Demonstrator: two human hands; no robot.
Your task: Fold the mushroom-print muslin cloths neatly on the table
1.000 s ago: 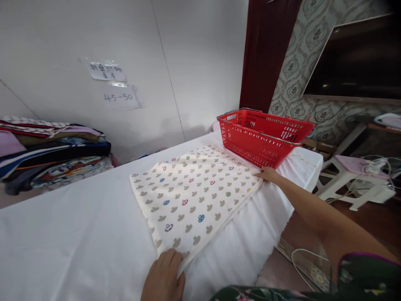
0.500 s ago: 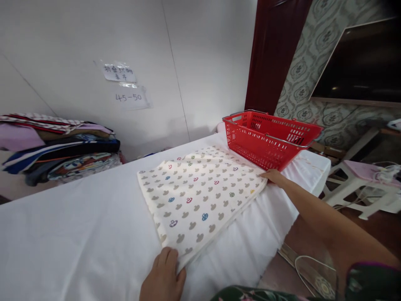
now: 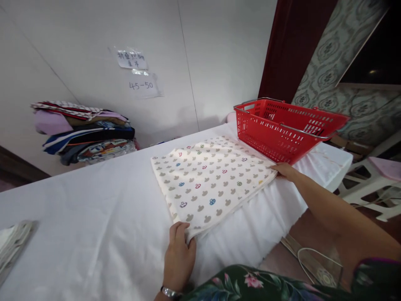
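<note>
A folded patterned cloth (image 3: 209, 184) is laid flat on the white-covered desk (image 3: 94, 217), in the middle of the frame. Its near corner, at lower centre, is pinched by the left hand (image 3: 178, 255). The fingers (image 3: 175, 232) are closed over the edge with the thumb pressed on top. The wrist, on which a wristwatch (image 3: 171, 292) is worn, is raised from the bottom edge of the frame. The right arm is stretched out from the lower right, nearly straight, and the right hand (image 3: 284, 170) is set palm-down on the cloth's right corner. Whether that corner is gripped or only pressed cannot be told. A red basket (image 3: 282, 129) is stood just behind that hand, at the upper right. A stack of folded fabrics (image 3: 84, 133) is seen at the left, against the wall.
</note>
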